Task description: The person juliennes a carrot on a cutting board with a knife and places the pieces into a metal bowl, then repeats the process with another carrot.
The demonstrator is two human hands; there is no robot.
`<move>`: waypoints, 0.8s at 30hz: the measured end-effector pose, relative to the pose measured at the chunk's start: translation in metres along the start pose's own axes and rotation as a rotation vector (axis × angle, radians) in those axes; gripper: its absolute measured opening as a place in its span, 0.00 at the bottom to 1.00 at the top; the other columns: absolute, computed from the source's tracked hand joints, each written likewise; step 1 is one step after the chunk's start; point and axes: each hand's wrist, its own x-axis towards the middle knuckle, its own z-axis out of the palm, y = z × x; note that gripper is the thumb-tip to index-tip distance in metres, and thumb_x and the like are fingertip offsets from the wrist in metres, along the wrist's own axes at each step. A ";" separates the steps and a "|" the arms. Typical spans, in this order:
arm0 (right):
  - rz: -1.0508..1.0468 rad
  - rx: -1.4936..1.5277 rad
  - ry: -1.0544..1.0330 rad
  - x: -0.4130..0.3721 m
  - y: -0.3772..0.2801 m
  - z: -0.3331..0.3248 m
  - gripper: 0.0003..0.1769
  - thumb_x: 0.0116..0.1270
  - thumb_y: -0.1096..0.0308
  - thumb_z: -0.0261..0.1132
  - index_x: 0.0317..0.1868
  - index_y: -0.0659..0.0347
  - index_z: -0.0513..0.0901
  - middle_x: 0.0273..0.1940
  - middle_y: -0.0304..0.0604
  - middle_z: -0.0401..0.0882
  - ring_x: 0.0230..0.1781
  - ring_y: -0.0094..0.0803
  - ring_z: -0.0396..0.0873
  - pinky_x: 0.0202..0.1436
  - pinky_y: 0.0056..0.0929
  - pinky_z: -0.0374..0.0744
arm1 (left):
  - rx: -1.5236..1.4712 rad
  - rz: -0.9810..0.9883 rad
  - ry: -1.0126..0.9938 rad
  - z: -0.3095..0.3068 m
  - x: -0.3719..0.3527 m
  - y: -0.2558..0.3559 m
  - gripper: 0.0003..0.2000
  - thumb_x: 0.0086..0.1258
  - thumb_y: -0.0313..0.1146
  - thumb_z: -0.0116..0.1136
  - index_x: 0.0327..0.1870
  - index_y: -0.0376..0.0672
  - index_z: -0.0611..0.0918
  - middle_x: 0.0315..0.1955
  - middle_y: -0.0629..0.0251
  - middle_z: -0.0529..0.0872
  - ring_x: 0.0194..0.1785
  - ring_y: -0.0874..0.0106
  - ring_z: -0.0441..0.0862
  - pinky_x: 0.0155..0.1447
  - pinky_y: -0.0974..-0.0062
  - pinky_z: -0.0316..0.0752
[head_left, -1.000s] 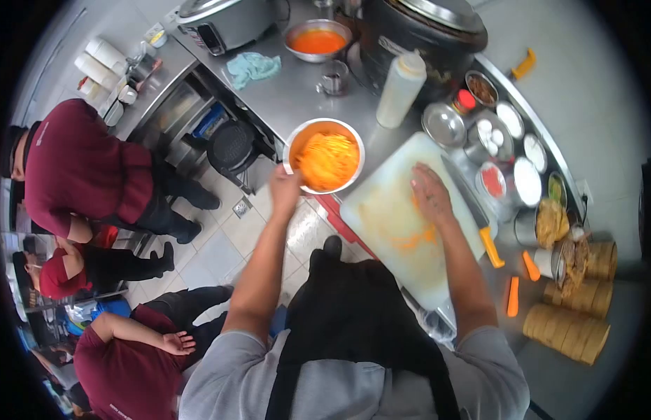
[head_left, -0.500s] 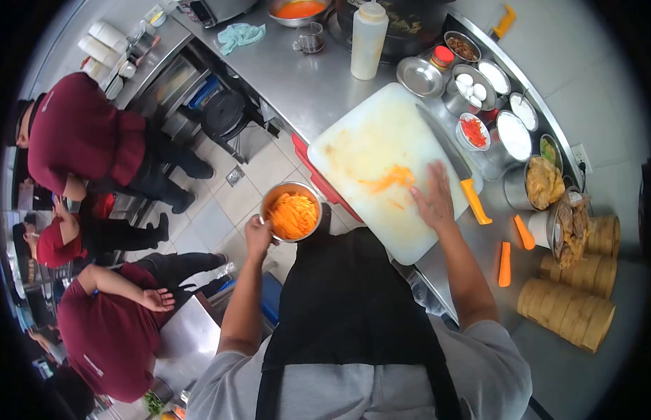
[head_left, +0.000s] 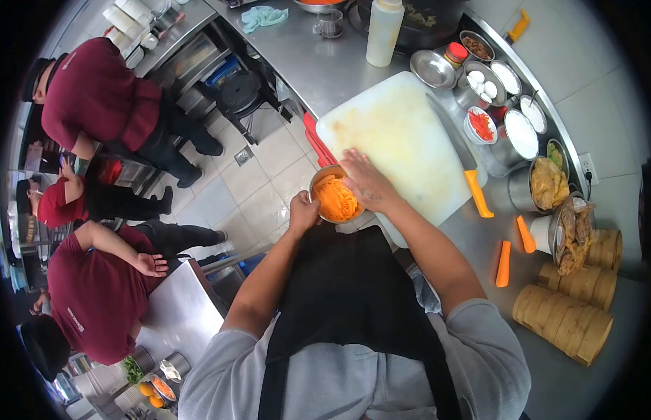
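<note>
My left hand (head_left: 304, 212) is closed on the rim of a metal bowl (head_left: 312, 186), which I hold off the front edge of the cutting board (head_left: 388, 133). Shredded carrot (head_left: 336, 199) fills the bowl. At the board's edge, beside and partly over the bowl, is my right hand (head_left: 367, 183), its fingers stretched out flat with nothing visibly gripped. The white board shows only faint orange stains. Along its right side lies a knife with a yellow handle (head_left: 478, 193).
Two carrot pieces (head_left: 503, 264) lie right of the board, near bamboo steamers (head_left: 567, 318). Behind stand bowls of eggs (head_left: 483, 86), red strips (head_left: 480, 124) and white powder, plus a squeeze bottle (head_left: 385, 35). Several co-workers (head_left: 105, 98) stand at the left.
The bowl and my left hand have moved right, up against the board. My right hand has swept left across the board to the bowl, and the carrot shreds are gone from the board.
</note>
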 end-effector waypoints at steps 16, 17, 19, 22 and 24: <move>0.000 0.098 0.032 -0.067 -0.045 0.015 0.35 0.77 0.60 0.56 0.75 0.75 0.59 0.78 0.65 0.55 0.81 0.58 0.51 0.83 0.52 0.49 | -0.013 -0.073 -0.007 0.023 -0.030 0.004 0.04 0.68 0.24 0.55 0.36 0.31 0.77 0.18 0.58 0.81 0.14 0.71 0.78 0.17 0.72 0.73; -0.028 0.102 0.027 -0.070 -0.045 0.015 0.35 0.77 0.60 0.56 0.75 0.75 0.59 0.78 0.65 0.55 0.81 0.58 0.51 0.83 0.52 0.49 | 0.045 -0.065 -0.002 0.022 -0.031 0.007 0.04 0.68 0.24 0.54 0.36 0.31 0.78 0.19 0.57 0.82 0.15 0.70 0.79 0.17 0.71 0.73; -0.127 0.261 0.114 -0.066 -0.034 0.010 0.35 0.77 0.62 0.56 0.76 0.73 0.59 0.78 0.66 0.56 0.81 0.61 0.52 0.83 0.53 0.50 | 0.044 -0.053 0.035 0.026 -0.019 -0.023 0.08 0.64 0.28 0.59 0.38 0.33 0.81 0.19 0.57 0.83 0.18 0.67 0.81 0.23 0.66 0.77; -0.154 0.110 0.216 -0.053 -0.017 0.019 0.34 0.76 0.63 0.56 0.76 0.73 0.59 0.77 0.67 0.55 0.80 0.63 0.52 0.82 0.54 0.52 | 0.224 0.185 0.171 0.027 -0.010 -0.043 0.09 0.57 0.33 0.64 0.31 0.36 0.85 0.28 0.47 0.87 0.34 0.54 0.88 0.41 0.59 0.82; -0.039 -0.261 0.100 -0.051 -0.016 0.035 0.38 0.74 0.62 0.58 0.78 0.73 0.56 0.79 0.68 0.51 0.81 0.64 0.49 0.82 0.55 0.51 | 0.312 0.172 0.141 0.021 -0.014 -0.030 0.14 0.56 0.36 0.66 0.37 0.33 0.85 0.34 0.41 0.87 0.41 0.47 0.88 0.46 0.57 0.82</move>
